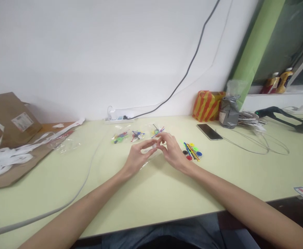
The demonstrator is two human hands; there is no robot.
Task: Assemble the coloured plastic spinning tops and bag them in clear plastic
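Observation:
Both hands meet over the middle of the table, fingertips pinched together. My left hand point(138, 154) is closed on a clear plastic bag point(152, 156), whose shiny edge shows below the fingers. My right hand point(172, 151) pinches at the same bag from the other side. A small whitish bit shows between the fingertips; I cannot make out what it is. Just right of my right hand lies a group of coloured plastic sticks point(192, 152) with small round discs, among them a blue disc point(199, 154). Behind the hands are several clear bags with coloured pieces point(137, 135).
A power strip point(118, 119) stands against the wall with a black cable. At right are a phone point(209, 132), a striped bag point(207, 105), coiled cables point(251, 119) and a black frame-shaped device point(283, 116). Brown paper packaging point(8, 117) and a grey cable point(63, 206) lie at left.

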